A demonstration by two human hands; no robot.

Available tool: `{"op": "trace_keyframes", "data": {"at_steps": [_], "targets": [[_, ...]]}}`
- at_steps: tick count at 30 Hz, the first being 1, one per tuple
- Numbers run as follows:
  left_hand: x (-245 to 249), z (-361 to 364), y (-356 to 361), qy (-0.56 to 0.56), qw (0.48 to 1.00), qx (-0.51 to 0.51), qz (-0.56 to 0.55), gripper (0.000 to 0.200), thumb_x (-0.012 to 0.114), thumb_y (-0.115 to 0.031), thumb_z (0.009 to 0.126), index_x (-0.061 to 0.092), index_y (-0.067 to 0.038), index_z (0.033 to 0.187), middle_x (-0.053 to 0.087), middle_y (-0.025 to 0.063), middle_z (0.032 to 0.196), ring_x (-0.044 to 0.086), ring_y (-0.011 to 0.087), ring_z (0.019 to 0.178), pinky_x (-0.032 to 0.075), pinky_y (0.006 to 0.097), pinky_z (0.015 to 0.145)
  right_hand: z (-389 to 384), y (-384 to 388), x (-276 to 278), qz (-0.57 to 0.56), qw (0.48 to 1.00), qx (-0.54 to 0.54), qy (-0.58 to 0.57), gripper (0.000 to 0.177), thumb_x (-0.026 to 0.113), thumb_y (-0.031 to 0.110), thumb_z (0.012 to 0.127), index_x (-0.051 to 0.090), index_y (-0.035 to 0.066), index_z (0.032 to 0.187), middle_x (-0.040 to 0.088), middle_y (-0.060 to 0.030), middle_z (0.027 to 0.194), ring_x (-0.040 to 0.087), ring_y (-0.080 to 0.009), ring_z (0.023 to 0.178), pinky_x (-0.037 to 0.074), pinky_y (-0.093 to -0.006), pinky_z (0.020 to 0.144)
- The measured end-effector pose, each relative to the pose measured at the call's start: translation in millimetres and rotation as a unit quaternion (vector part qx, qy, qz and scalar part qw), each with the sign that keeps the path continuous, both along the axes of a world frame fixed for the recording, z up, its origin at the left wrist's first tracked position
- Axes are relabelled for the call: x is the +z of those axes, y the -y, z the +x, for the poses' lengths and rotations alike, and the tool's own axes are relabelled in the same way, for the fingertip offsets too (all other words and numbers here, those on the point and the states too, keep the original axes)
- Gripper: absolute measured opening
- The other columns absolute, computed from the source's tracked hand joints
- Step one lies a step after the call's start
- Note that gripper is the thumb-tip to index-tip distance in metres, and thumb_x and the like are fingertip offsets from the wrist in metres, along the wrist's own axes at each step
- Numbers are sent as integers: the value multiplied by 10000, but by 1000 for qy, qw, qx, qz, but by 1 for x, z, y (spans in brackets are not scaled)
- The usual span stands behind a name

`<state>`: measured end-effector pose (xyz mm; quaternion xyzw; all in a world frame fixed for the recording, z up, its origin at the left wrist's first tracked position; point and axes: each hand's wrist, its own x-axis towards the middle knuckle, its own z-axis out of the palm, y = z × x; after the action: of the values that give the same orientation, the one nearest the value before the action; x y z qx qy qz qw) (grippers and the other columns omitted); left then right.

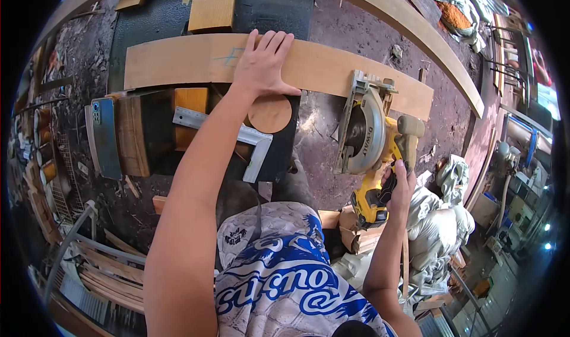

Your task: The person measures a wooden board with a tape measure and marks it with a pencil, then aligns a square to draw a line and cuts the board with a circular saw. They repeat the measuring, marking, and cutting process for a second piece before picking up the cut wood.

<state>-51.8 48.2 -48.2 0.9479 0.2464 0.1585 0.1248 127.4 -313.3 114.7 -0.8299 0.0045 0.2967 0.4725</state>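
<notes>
Two bare hands are at work in the head view, which looks down at a long, flat, light-brown wooden board [178,57] lying across a dark bench [154,16]. The left hand [264,67] rests palm down on the middle of the board, its grip open, fingers pointing to the far edge and thumb out to the side. The right hand [401,190] has its grip closed around the rear handle of a yellow-and-black circular saw [371,132] with a rounded grey guard – the front of its flat metal base overlaps the board near the right end, while the battery end hangs nearer the person's body. Blue marks [230,58] show on the wood just left of the left hand. Nearer the person, partly behind the left forearm, a silver metal square [258,140] lies beside a round, flat wooden disc [270,114]. Farther left is a blue phone [104,136] – next to brown wooden blocks [132,136]. A thick yellowish wooden block [212,5] sits beyond the board, and pale bulging sacks [436,230] lie on the floor at the right.
</notes>
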Motion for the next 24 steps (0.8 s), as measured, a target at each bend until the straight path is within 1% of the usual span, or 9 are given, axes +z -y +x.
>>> {"op": "trace_keyframes", "data": {"at_steps": [7, 10, 12, 15, 16, 19, 21, 23, 24], "targets": [[4, 1, -1, 0, 1000, 4, 10, 1303, 780, -861, 563, 493, -33, 1527, 548, 122, 1461, 484, 297, 1397, 268, 580, 1242, -1, 6, -6, 29, 999, 13, -11, 268, 697, 307, 1047, 620, 51, 1031, 608, -11, 758, 587, -113, 615, 483, -269, 559], [7, -4, -9, -32, 999, 1, 11, 1305, 781, -866, 550, 506, -31, 1515, 550, 127, 1458, 481, 299, 1396, 281, 585, 1233, -3, 7, -11, 37, 999, -16, -28, 276, 707, 315, 1046, 619, 54, 1074, 625, -15, 770, 594, -114, 608, 494, -261, 559], [8, -2, -8, -6, 1000, -12, -1, 1306, 790, -861, 541, 510, -31, 1509, 547, 128, 1455, 475, 303, 1400, 285, 597, 1227, -3, 10, -11, 44, 998, -13, -31, 291, 703, 320, 1051, 611, 53, 1119, 629, -23, 775, 596, -115, 611, 499, -263, 562], [9, -2, -9, -9, 1000, -11, -7, 1305, 797, -854, 539, 512, -28, 1508, 543, 130, 1454, 470, 299, 1403, 287, 602, 1226, -5, 9, -12, 43, 999, -21, -23, 289, 699, 324, 1053, 608, 55, 1104, 629, -28, 776, 596, -117, 617, 500, -265, 565], [9, -2, -8, -9, 1000, -9, -6, 1305, 797, -854, 539, 512, -28, 1508, 543, 130, 1454, 470, 299, 1403, 287, 602, 1226, -5, 7, -14, 35, 999, -27, -10, 253, 663, 320, 1074, 597, 79, 1115, 607, -8, 726, 587, -120, 556, 500, -264, 510], [8, -2, -9, -10, 1000, -11, 1, 1298, 800, -849, 545, 513, -28, 1508, 539, 128, 1456, 471, 300, 1401, 284, 603, 1229, -3, 4, -11, 41, 999, -21, -16, 245, 658, 320, 1077, 593, 84, 1096, 609, -7, 732, 585, -111, 558, 498, -260, 510], [9, -1, -11, -14, 1000, -15, -5, 1296, 803, -845, 550, 511, -26, 1511, 542, 129, 1454, 472, 302, 1402, 282, 606, 1229, 1, 4, -11, 41, 999, -13, -16, 244, 653, 322, 1080, 600, 85, 1101, 612, -5, 740, 583, -104, 560, 496, -254, 512], [8, 1, -10, -14, 1000, -8, -5, 1302, 804, -845, 550, 507, -23, 1515, 542, 129, 1462, 466, 306, 1412, 276, 609, 1234, 2, 2, -9, 42, 999, -11, -21, 266, 671, 323, 1072, 601, 67, 1084, 620, -18, 772, 590, -99, 621, 492, -247, 564], [7, -1, -8, -15, 1000, 1, -7, 1308, 805, -845, 550, 503, -21, 1519, 541, 129, 1469, 460, 309, 1423, 271, 612, 1238, 2, 1, -8, 40, 999, -6, -22, 268, 673, 329, 1071, 606, 70, 1086, 621, -16, 772, 591, -100, 621, 492, -244, 564]]}}
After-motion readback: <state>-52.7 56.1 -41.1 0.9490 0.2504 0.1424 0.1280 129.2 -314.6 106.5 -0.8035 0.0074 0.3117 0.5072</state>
